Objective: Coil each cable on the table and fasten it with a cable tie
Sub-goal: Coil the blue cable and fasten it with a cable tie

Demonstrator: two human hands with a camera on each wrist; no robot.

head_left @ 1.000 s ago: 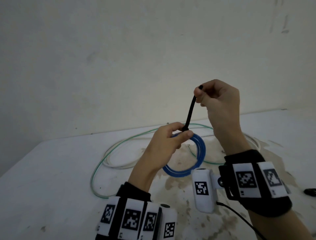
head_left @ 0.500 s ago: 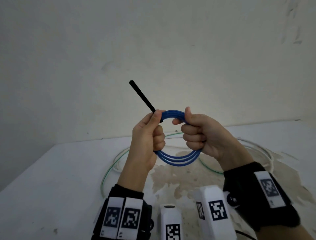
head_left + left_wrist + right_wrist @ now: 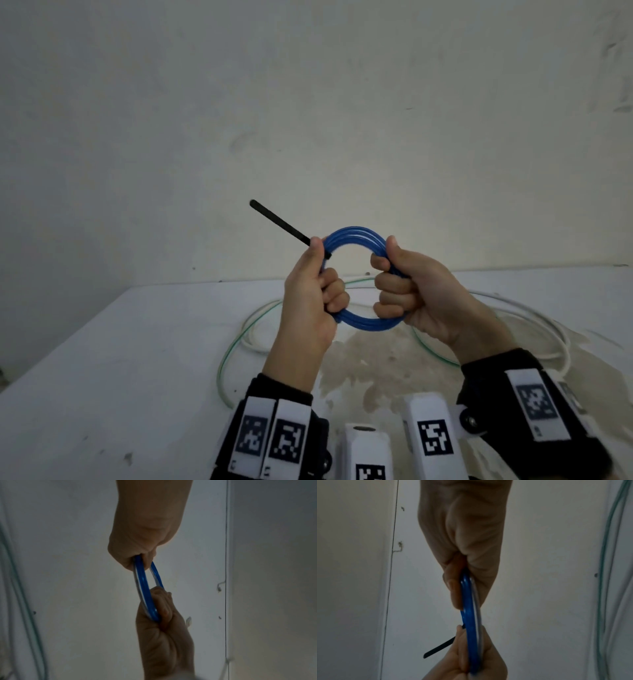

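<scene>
We hold the blue cable coil (image 3: 356, 236) up in front of us, clear of the surface (image 3: 102, 377), so both sides of the ring can be gripped at once. Our left hand (image 3: 313, 294) has its fingers (image 3: 334, 296) curled round the left arc, right where the black cable tie (image 3: 279, 222) crosses the turns; the thumb seems to pin the tie's head so it cannot slide (its long tail sticks out up and to the left, untrimmed). Our right hand (image 3: 407, 291) is clamped in a fist on the opposite arc, which keeps the loops stacked and, we judge, lets us check that the tie holds. The green cable (image 3: 226, 356) and the white cable (image 3: 555, 334) lie loose on the surface below, not yet coiled.
</scene>
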